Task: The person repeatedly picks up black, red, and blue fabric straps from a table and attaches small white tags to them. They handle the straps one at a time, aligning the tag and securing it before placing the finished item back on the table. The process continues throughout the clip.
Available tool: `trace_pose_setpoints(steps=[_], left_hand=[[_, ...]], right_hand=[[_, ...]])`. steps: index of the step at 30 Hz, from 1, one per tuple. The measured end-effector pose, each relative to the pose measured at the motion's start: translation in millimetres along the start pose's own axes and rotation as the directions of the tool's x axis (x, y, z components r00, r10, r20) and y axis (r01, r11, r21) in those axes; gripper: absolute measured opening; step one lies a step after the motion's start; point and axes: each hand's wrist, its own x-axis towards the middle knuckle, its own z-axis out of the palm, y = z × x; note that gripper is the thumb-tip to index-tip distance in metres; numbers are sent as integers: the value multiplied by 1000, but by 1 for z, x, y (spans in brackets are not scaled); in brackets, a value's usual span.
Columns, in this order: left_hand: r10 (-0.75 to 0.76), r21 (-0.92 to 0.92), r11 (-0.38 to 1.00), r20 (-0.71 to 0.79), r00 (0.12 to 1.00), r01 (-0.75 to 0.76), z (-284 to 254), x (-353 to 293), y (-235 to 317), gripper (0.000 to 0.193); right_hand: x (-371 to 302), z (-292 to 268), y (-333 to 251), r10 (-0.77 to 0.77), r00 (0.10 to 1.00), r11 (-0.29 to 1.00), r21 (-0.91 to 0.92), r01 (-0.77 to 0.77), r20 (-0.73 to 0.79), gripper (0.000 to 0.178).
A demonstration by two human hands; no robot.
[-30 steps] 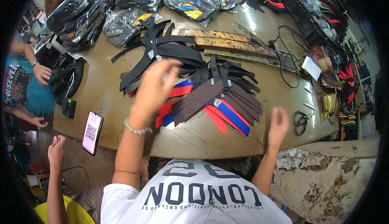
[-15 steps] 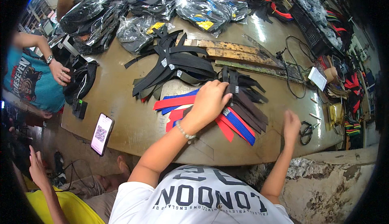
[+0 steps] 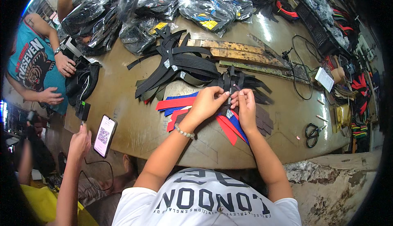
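Observation:
Folded fabric belts lie fanned out at the table's near middle, among them red belts [image 3: 176, 103], a blue belt [image 3: 238, 128] and brown belts [image 3: 264, 119]. Above them, black belts [image 3: 249, 80] spread to the right. My left hand [image 3: 206, 105] rests over the middle of this stack, thumb and fingers pinched together. Close beside it, my right hand [image 3: 245, 109] is pinched too, and a thin dark strip shows at its fingertips. What either hand grips is mostly hidden. A pale label [image 3: 229, 113] shows on the belts between my wrists.
A larger pile of black belts [image 3: 180, 64] lies beyond, near wooden boards [image 3: 245, 58]. Black-handled scissors [image 3: 312, 135] lie at right. A phone [image 3: 105, 136] is at left, with a person's hand [image 3: 80, 142] beside it. Bagged belts [image 3: 213, 13] cover the far side. Another person stands at left.
My right hand has moved left from near the scissors to the belts, meeting my left hand. A person's hand has come up beside the phone. A far plastic bag has been lifted.

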Motion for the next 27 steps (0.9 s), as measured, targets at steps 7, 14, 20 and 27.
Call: trace_pose_setpoints(steps=[7,14,20,27], left_hand=[[-56,-216,975,24,998,59,-6,-1,-16,25],[-38,-223,974,-37,999,29,-1,0,-26,25],[-16,-149,989,-141,990,-5,-1,-4,-21,26],[29,5,1000,-129,991,-29,-1,-5,-24,24]], right_hand=[[-2,3,-2,-6,1000,995,-99,8,19,12],[-10,6,-8,-207,975,953,-209,218,76,7],[-5,12,-3,11,1000,999,-46,-12,-17,9],[-3,9,-7,-79,996,941,-327,87,35,10]])
